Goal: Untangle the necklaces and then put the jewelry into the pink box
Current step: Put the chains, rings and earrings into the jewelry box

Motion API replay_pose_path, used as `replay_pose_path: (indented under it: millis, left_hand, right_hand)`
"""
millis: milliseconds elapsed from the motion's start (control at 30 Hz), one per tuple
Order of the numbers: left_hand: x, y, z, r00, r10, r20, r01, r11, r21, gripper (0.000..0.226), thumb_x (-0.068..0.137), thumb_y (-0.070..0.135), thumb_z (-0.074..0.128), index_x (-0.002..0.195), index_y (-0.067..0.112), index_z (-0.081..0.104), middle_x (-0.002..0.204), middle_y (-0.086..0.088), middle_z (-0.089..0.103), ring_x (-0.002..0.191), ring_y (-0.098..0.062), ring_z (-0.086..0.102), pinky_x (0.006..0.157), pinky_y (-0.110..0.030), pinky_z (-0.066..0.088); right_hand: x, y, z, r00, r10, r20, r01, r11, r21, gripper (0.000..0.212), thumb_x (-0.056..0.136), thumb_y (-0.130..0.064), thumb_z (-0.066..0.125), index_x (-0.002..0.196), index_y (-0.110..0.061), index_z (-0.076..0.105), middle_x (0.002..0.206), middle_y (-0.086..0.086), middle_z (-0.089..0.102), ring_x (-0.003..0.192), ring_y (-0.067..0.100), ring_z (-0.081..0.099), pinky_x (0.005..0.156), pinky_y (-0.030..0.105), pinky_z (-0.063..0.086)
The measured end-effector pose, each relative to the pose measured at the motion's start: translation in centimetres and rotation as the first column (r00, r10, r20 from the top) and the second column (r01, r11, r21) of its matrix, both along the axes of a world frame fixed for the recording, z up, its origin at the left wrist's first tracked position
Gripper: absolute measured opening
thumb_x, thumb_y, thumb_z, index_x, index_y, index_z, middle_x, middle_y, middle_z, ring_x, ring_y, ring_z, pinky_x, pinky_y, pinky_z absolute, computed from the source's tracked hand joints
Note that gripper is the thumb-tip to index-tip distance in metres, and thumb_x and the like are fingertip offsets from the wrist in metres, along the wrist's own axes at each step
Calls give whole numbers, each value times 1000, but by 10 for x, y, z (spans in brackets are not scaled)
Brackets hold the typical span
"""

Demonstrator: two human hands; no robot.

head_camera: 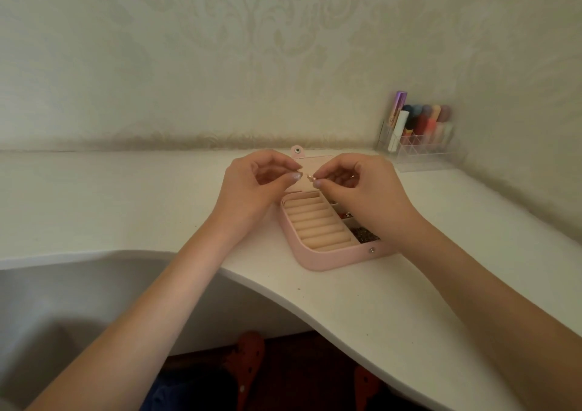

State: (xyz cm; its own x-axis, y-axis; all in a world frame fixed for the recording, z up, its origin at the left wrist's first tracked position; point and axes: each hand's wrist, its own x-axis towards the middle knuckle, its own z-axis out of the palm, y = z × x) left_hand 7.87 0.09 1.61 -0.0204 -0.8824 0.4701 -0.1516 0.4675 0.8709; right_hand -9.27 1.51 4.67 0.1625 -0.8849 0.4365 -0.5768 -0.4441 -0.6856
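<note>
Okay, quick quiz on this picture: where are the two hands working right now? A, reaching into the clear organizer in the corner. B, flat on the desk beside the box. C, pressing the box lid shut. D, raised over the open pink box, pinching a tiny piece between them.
D: the left hand and right hand meet fingertip to fingertip on a small jewelry piece above the open pink box.

Tiny item (309, 177) btwn fingertips too small to ID; pink box (318, 258) partly hidden.

One head-worn wide-angle view — looking forward and down, close over the white desk (393, 310), facing the patterned wall (252, 48).
</note>
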Motion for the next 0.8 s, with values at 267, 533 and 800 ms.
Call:
replay_pose_path:
  millis: [267,533,800]
  left_hand:
    - [-1,-2,-3,989,17,149,-4,996,-89,9,79,21,67,78,30,69,82,7,71,79,-15,62,75,-28,46]
    - [1,-5,-3,1000,-18,26,19,999,-31,12,80,13,72,82,24,66,71,12,67,69,-6,60,69,-23,44]
    - [1,-5,-5,996,-14,84,15,1000,-17,4,76,21,69,77,25,68,71,14,68,70,-5,60,74,-33,45]
  right_hand:
    - [4,3,5,865,-123,487,-124,888,444,5,86,-5,63,89,-1,62,77,11,70,53,8,53,48,17,42]
    - [3,6,5,862,-71,502,-176,886,429,13,86,-1,63,99,-3,65,79,13,71,58,9,59,59,17,52]
    - [4,7,6,895,-73,441,-110,920,376,11,87,-5,65,97,-5,65,76,11,72,55,9,61,58,20,55]
